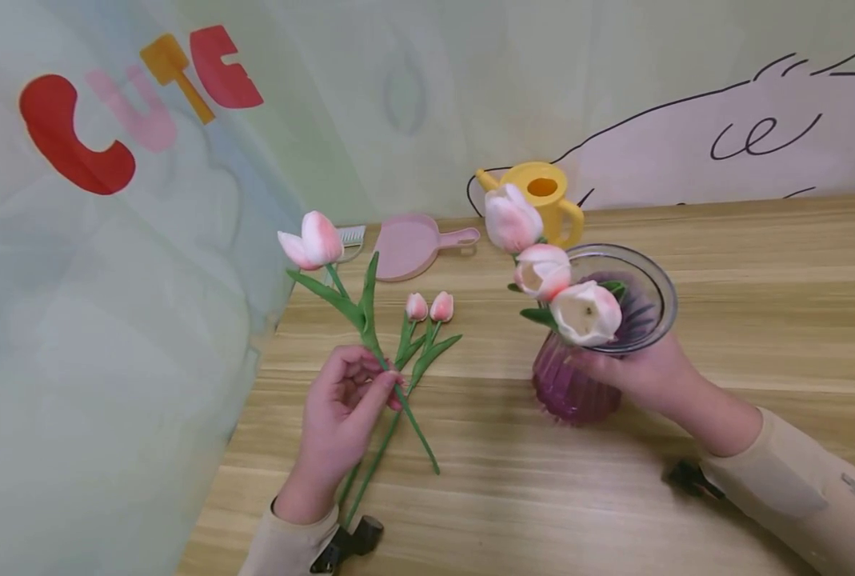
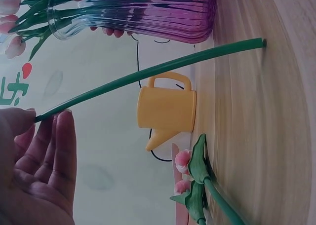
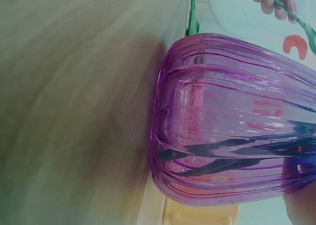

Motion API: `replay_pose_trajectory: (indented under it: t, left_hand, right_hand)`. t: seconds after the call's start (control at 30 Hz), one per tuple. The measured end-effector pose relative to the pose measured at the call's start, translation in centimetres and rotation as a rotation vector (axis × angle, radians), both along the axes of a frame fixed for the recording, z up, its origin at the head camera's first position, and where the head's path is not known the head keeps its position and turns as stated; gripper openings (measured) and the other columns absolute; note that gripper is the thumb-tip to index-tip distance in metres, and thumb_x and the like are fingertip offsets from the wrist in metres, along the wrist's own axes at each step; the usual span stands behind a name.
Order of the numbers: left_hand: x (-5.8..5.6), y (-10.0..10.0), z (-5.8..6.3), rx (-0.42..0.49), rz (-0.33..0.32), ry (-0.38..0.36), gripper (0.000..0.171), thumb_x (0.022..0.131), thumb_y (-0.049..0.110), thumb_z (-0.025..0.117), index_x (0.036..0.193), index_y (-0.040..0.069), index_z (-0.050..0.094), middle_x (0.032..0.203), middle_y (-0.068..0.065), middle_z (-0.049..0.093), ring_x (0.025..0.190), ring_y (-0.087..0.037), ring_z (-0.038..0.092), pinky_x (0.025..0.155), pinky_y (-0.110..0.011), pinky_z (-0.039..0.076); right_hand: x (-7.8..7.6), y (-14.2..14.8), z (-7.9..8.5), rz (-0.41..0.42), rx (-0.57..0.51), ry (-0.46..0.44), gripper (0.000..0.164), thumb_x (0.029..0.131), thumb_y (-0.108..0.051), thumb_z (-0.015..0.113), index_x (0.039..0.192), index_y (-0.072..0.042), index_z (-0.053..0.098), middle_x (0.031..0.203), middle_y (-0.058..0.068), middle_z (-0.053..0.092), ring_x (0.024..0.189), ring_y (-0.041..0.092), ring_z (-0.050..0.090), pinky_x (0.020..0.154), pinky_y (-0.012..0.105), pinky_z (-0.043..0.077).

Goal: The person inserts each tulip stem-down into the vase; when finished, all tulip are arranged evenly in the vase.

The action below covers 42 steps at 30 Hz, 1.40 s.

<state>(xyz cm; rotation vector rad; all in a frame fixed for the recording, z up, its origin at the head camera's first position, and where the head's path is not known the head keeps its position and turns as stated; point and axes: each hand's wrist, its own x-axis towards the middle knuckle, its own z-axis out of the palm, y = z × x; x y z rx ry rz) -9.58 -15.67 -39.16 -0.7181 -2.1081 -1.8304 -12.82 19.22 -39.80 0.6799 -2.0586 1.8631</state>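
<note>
My left hand pinches the green stem of a pink and white artificial tulip between thumb and fingers, bloom up and stem end slanting down to the right. In the left wrist view its bare stem stretches toward the vase. Around the neck of a ribbed purple glass vase, my right hand keeps its grip. Three tulips stand in the vase, their heads leaning left over the rim. Their stems show through the glass in the right wrist view. Two more tulips lie on the table beyond my left hand.
A yellow watering can stands at the back against the printed wall cloth. Left of it are a pink dustpan and a white-bristled brush. The wooden table meets the cloth along its left side.
</note>
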Motion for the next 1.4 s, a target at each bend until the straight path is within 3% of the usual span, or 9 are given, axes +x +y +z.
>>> replay_pose_trajectory:
  t: [0.43, 0.97, 1.4]
  left_hand:
    - [-0.2, 0.18, 0.11, 0.02, -0.011, -0.01, 0.015, 0.095, -0.016, 0.059, 0.107, -0.014, 0.05, 0.096, -0.002, 0.07, 0.08, -0.017, 0.072, 0.061, -0.029, 0.063]
    - [-0.37, 0.31, 0.17, 0.063, -0.017, 0.032, 0.016, 0.095, -0.017, 0.058, 0.108, -0.018, 0.049, 0.099, -0.001, 0.07, 0.083, -0.015, 0.074, 0.063, -0.03, 0.063]
    - [-0.49, 0.36, 0.92, 0.098, -0.029, 0.064, 0.013, 0.096, -0.018, 0.056, 0.105, -0.019, 0.048, 0.098, -0.004, 0.071, 0.081, -0.017, 0.075, 0.065, -0.029, 0.064]
  right_hand:
    - [-0.01, 0.13, 0.07, 0.012, -0.028, 0.012, 0.078, 0.066, 0.011, 0.081, 0.135, -0.01, 0.051, 0.124, -0.004, 0.065, 0.116, 0.01, 0.061, 0.104, 0.019, 0.046]
    - [0.24, 0.03, -0.13, -0.021, -0.009, -0.002, 0.075, 0.065, 0.015, 0.078, 0.131, -0.008, 0.052, 0.12, -0.007, 0.067, 0.114, 0.007, 0.063, 0.102, 0.016, 0.048]
    - [-0.15, -0.23, 0.1, 0.023, -0.055, 0.011, 0.078, 0.064, 0.015, 0.078, 0.133, -0.011, 0.052, 0.121, -0.003, 0.067, 0.112, 0.01, 0.062, 0.102, 0.019, 0.048]
